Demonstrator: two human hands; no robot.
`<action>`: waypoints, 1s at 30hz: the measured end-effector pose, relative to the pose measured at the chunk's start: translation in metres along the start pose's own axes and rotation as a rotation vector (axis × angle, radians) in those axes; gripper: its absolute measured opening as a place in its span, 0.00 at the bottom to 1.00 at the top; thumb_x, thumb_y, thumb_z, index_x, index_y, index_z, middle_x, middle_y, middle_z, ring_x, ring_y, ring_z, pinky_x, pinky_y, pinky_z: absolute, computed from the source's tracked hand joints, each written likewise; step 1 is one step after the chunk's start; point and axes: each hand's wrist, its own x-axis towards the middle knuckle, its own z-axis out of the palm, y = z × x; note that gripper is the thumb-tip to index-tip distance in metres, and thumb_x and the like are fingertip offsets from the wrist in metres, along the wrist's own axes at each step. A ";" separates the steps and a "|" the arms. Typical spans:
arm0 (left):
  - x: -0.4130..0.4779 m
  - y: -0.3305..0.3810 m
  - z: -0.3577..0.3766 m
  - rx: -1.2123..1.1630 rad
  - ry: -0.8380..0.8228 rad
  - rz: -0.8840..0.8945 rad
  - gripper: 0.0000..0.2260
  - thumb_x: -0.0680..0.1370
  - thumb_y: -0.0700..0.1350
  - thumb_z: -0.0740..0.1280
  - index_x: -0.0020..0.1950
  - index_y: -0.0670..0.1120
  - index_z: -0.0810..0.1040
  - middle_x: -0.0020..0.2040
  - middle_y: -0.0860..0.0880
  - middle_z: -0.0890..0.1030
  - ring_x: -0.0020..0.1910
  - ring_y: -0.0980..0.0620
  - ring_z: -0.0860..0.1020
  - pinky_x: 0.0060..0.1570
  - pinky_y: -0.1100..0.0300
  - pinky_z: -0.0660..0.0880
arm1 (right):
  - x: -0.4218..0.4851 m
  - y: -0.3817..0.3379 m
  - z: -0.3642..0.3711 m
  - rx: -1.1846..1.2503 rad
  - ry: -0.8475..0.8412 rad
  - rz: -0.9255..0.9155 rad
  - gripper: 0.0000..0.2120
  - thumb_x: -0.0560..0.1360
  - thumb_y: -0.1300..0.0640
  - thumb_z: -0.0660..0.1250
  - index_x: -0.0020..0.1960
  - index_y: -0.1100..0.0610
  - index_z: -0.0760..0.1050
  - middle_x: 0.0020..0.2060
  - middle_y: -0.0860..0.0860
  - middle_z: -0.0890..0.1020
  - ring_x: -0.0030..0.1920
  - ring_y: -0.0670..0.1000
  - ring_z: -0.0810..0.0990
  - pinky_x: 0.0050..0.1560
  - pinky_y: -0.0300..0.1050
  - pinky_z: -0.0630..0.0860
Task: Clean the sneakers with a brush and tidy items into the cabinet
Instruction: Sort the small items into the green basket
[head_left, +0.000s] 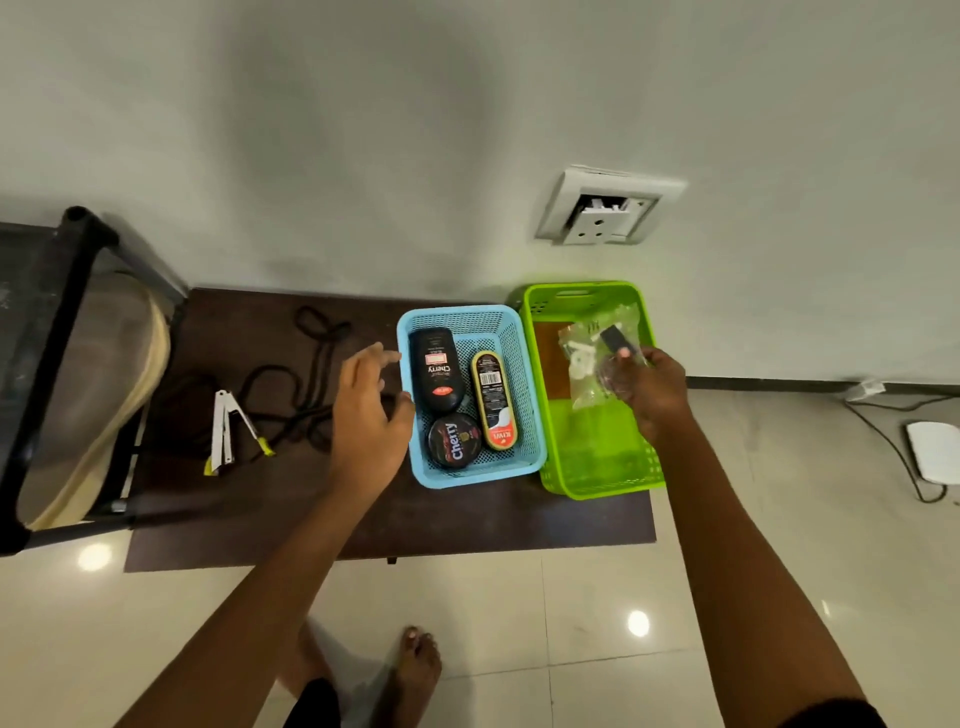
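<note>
Two baskets sit side by side, touching, on a low dark table (249, 499) against the wall: a blue basket (483, 474) and a green basket (597, 457). The blue one holds three polish items: one black bottle (435, 371) lying flat, one round tin (455, 440) and one oval can (494, 400).

The right hand (649, 389) is over the green basket, with its fingers curled around one clear bag (587, 364). The bag sticks out past the fingertips toward the wall, above the basket's far half. Through the plastic I can make out some white pieces and one black piece (613, 338), but not what they are. Whether the bag touches the basket floor I cannot tell.

The left hand (366, 410) hovers just beside the blue basket's left wall, fingers spread loose and gripping nothing. Whether the thumb touches the rim is unclear.

Left of that hand, a tangled black lace (311, 374) and one folded white tool (224, 426) with yellow tips lie on the table. A black rack (47, 332) is cut off by the left edge. Something cream (104, 389) sits inside it, too blurred to name.

One wall socket (608, 208) is above the baskets. One white device (935, 452) on the floor is cut off at the right. Of the two bare feet (418, 660) below, the left one is half hidden behind the left arm.
</note>
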 end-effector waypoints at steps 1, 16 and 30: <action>-0.001 0.000 0.003 0.008 -0.010 -0.003 0.18 0.73 0.30 0.65 0.62 0.39 0.73 0.66 0.43 0.69 0.64 0.50 0.71 0.61 0.67 0.65 | 0.004 0.007 -0.001 -0.020 0.010 0.027 0.10 0.77 0.68 0.62 0.57 0.62 0.67 0.37 0.56 0.75 0.23 0.41 0.77 0.24 0.35 0.73; 0.005 -0.016 0.021 0.077 -0.035 -0.056 0.17 0.73 0.30 0.66 0.61 0.39 0.75 0.65 0.43 0.70 0.63 0.53 0.71 0.59 0.69 0.65 | 0.049 0.054 0.031 -0.416 0.044 0.041 0.18 0.75 0.58 0.67 0.64 0.60 0.72 0.50 0.59 0.80 0.48 0.59 0.80 0.41 0.49 0.76; 0.012 -0.018 0.029 0.065 -0.085 -0.043 0.17 0.73 0.29 0.65 0.61 0.40 0.74 0.65 0.43 0.69 0.65 0.46 0.72 0.65 0.47 0.71 | 0.054 0.058 0.035 -1.328 -0.421 -0.471 0.42 0.72 0.48 0.68 0.77 0.57 0.48 0.76 0.58 0.49 0.76 0.58 0.45 0.73 0.59 0.48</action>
